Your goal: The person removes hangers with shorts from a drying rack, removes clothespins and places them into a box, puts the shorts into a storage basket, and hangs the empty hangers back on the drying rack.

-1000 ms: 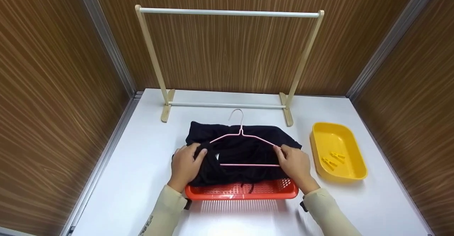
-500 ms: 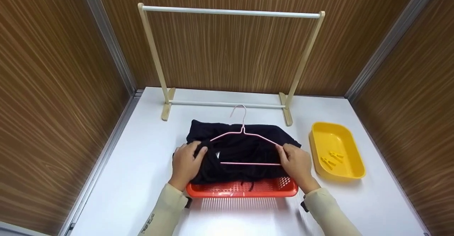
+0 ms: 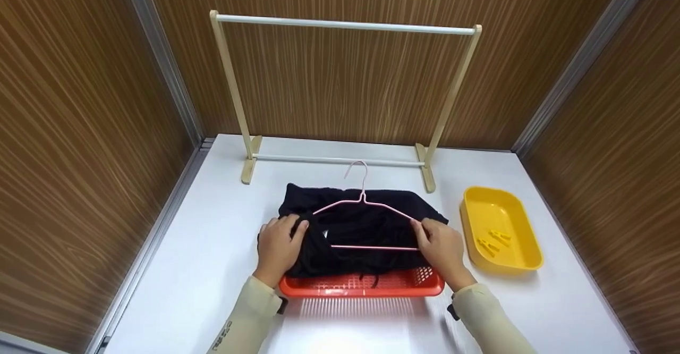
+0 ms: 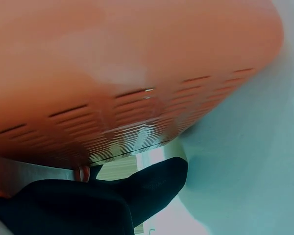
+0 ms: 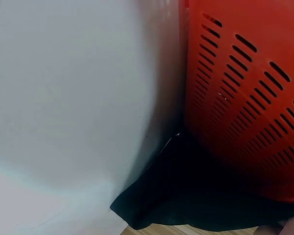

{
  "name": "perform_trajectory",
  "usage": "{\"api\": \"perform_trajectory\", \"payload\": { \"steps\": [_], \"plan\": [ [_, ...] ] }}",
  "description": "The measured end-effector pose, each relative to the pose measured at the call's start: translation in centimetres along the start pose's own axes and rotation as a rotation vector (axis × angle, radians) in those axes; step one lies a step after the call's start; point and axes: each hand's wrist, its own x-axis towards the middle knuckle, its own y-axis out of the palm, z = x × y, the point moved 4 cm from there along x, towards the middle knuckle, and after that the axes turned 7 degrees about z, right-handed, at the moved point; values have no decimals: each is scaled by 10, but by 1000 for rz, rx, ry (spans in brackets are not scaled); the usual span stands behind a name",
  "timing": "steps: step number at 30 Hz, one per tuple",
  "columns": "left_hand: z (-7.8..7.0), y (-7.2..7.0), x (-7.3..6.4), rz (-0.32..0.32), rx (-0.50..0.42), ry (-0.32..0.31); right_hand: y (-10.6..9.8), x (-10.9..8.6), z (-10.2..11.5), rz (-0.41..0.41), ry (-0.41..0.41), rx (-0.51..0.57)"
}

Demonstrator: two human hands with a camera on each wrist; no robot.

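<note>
A black garment (image 3: 382, 225) with a thin dangling cord lies bunched over a red perforated basket (image 3: 350, 292). On top of it rests a pink wire hanger (image 3: 363, 199), its hook pointing toward the back. My left hand (image 3: 278, 245) grips the cloth at the hanger's left end, which the fabric covers. The hanger's right end is pinched by my right hand (image 3: 443, 243), thumb on top; the fingers beneath are hidden. Both wrist views are filled by the basket's slotted wall (image 4: 137, 58) and drooping black cloth (image 5: 196, 191).
A clothes rack (image 3: 345, 24) with a white top bar and wooden legs stands behind the garment. To the right sits a yellow tray (image 3: 518, 221) holding two yellow clothespins (image 3: 488, 246). Wood-grain panels (image 3: 340, 93) enclose the white table (image 3: 212, 247).
The hanger's hook has tipped slightly toward the back. Both hands keep their hold in nearly the same place, and the view has shifted a little.
</note>
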Motion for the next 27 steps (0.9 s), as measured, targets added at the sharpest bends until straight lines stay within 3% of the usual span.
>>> {"api": "perform_trajectory", "payload": {
  "steps": [10, 16, 21, 27],
  "plan": [
    [1, -2, 0, -2, -42, -6, 0, 2, -3, -47, -47, 14],
    [0, 0, 1, 23, -62, 22, -12, -1, -8, -32, -56, 9],
    [0, 0, 2, 7, -75, 59, -24, 3, -14, -49, -63, -13],
    [4, -1, -1, -8, -87, 53, -30, 4, -19, -65, -96, -24]
  ]
}}
